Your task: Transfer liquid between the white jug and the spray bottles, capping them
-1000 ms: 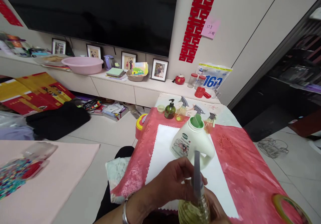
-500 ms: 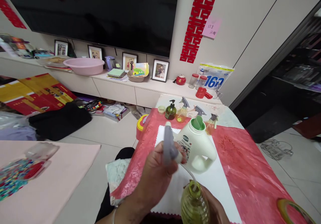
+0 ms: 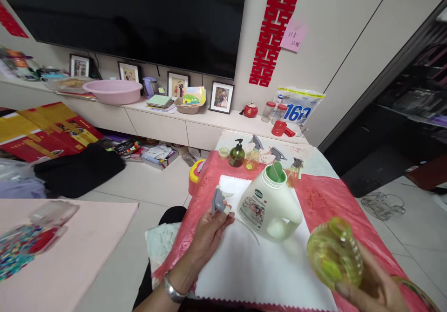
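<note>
My left hand (image 3: 208, 232) pinches a grey spray trigger head (image 3: 219, 201), its thin dip tube (image 3: 252, 236) trailing to the right over a white sheet (image 3: 258, 274). At the right, my right hand (image 3: 379, 281) grips a yellow-green ribbed bottle (image 3: 333, 256), tilted and slightly blurred, apart from the trigger head. Between the two hands, farther back, a pale green detergent jug (image 3: 252, 209) stands uncapped, a green spout (image 3: 277, 172) in its mouth. Behind it are a dark green pump bottle (image 3: 237, 154) and a yellowish spray bottle (image 3: 252, 159).
A loose grey trigger head (image 3: 277, 153), another spray bottle (image 3: 295, 171) and a small cup (image 3: 224, 152) sit at the table's back. A tape roll (image 3: 415, 289) lies at the right edge. Left is a pink table (image 3: 94, 251) with colourful beads (image 3: 19, 249).
The dip tube has come out of the bottle's neck. My left hand has moved left with the trigger head, while my right hand has carried the bottle right and tilted it.
</note>
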`<state>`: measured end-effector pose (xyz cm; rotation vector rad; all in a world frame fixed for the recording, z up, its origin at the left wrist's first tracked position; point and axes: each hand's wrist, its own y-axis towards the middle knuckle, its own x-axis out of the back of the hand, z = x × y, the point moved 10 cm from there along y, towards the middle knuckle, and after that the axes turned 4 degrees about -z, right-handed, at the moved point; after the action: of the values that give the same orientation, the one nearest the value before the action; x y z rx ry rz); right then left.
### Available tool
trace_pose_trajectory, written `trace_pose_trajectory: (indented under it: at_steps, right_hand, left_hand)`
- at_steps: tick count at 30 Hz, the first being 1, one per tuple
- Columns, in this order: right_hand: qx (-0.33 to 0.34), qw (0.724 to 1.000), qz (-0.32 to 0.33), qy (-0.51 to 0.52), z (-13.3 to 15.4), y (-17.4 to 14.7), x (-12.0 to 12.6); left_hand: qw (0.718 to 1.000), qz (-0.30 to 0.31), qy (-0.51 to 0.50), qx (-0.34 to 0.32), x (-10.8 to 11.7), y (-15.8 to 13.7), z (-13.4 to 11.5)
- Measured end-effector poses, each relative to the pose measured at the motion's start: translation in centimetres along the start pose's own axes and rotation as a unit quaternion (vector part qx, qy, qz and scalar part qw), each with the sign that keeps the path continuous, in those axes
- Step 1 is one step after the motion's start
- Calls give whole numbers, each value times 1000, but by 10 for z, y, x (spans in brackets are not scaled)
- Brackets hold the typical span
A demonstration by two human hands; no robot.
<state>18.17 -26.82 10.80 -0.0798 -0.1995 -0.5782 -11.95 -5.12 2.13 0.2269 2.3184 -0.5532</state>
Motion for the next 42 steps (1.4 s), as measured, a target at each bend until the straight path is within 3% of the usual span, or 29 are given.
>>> trace_pose_trajectory:
  at_steps: [2,4,8,13,17,22,31,42]
  right_hand:
    - [54,992,-43,-103,38,19,12]
    - [128,966,-82,-211,77,33,14]
    - [234,903,-99,-347,132,51,-3]
    - [369,802,-82,-462,173,55,-37]
    - [430,754,-55,-493,188,57,-56]
    - [443,741,-30,-504,196,64,-68]
    - [504,678,-16,-535,212,66,-83]
    - [505,633,0,-586,215,72,-87]
  left_hand:
    - [1000,-4,20,0,13,6,22]
    - [999,-15,42,-5,26,11,36]
    - [998,-22,58,-19,40,16,47]
    - [999,-11,34,-6,40,17,49]
    - [999,-10,34,2,38,17,49]
    - [999,-7,36,6,36,16,48]
    - [999,-7,28,19,46,24,59]
    - [999,-9,30,22,42,22,56]
